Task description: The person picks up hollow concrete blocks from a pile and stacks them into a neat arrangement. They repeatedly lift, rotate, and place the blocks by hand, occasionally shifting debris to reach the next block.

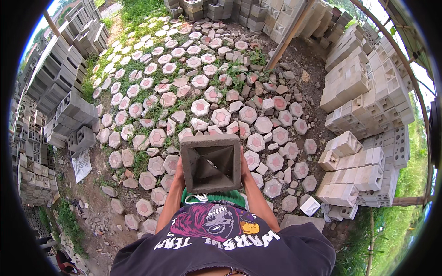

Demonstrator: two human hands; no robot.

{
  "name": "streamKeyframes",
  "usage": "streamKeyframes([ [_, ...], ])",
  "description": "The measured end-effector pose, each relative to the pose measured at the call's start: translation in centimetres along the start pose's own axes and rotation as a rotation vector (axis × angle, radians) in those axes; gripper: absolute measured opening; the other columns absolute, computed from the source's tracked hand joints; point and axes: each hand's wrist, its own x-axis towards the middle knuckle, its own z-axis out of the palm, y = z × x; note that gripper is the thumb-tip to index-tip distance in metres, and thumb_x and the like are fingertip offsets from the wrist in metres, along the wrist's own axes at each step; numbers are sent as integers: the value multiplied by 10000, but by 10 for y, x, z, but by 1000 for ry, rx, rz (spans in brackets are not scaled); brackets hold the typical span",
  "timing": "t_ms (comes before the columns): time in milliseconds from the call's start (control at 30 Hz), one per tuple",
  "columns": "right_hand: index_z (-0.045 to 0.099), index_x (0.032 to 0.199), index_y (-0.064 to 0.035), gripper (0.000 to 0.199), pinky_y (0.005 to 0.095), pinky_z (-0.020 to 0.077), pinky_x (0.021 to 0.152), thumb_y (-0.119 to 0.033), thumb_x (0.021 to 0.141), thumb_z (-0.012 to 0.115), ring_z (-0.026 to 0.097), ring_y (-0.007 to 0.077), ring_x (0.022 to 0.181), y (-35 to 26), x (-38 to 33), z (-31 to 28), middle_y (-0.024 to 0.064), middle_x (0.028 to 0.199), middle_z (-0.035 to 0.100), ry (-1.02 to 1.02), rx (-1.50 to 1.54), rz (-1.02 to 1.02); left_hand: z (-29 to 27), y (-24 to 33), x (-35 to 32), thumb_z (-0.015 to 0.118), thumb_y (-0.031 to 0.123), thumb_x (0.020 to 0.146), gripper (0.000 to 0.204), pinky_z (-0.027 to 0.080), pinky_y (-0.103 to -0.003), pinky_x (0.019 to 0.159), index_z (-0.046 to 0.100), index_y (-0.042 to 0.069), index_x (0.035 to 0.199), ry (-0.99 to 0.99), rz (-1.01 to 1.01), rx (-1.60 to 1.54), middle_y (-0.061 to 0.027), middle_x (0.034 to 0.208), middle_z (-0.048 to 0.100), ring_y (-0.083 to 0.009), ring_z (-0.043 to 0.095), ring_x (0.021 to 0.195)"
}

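Observation:
A square grey concrete ventilation block [211, 189] is held up in front of my waist, its face turned upward. Inside its thick rim the sloping walls narrow to a small slit in the middle. My left hand [179, 171] grips the left side of the block, and my right hand [243, 165] presses against the right side. Most of the fingers are hidden behind and under the block. Its near edge is close to my green shorts [230, 198] with a white drawstring.
Hexagonal pavers [221, 117], grey with reddish centres, cover the ground among grass and rubble. Stacks of pale blocks [352, 170] stand at right, grey blocks [73, 115] at left. A wooden post [290, 34] leans at the back right. Another person [66, 263] shows at lower left.

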Motion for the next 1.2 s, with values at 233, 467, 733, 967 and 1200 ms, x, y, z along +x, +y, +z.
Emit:
streamKeyframes([
  [233, 431, 1461, -63, 778, 367, 494, 996, -673, 991, 316, 593, 234, 1170, -51, 88, 4, 131, 1364, 558, 27, 106, -30, 14, 43, 114, 400, 515, 1014, 540, 513, -337, 880, 579, 88, 1292, -42, -36, 5, -76, 1191, 638, -193, 609, 1025],
  [467, 434, 1475, -111, 779, 390, 471, 1015, -698, 972, 339, 566, 247, 1195, -109, 210, 6, 106, 1387, 549, 122, 160, -28, 46, 118, 249, 385, 515, 1021, 554, 496, -361, 916, 575, 81, 1308, -98, -100, -10, -71, 1219, 631, -204, 602, 1043],
  [733, 400, 1497, -116, 784, 396, 456, 1035, -695, 971, 351, 548, 255, 1224, -200, 353, 55, 105, 1423, 518, 164, 152, -112, 87, 253, 385, 386, 535, 1022, 620, 463, -370, 983, 525, 57, 1392, -119, -73, 79, -97, 1298, 602, -221, 587, 1114],
  [967, 389, 1504, -120, 785, 399, 454, 1039, -693, 968, 365, 541, 260, 1240, -262, 432, 89, 108, 1427, 516, 227, 167, -123, 109, 334, 460, 411, 562, 1007, 644, 473, -356, 953, 548, 44, 1365, -100, -95, 62, -101, 1279, 609, -206, 587, 1098],
  [1200, 451, 1464, -118, 760, 389, 467, 1018, -690, 970, 367, 571, 243, 1188, -330, 527, 120, 95, 1374, 560, 242, 159, -5, 98, 366, 570, 399, 544, 1019, 632, 464, -347, 951, 541, 40, 1372, -73, -51, 60, -99, 1277, 605, -210, 582, 1092],
])
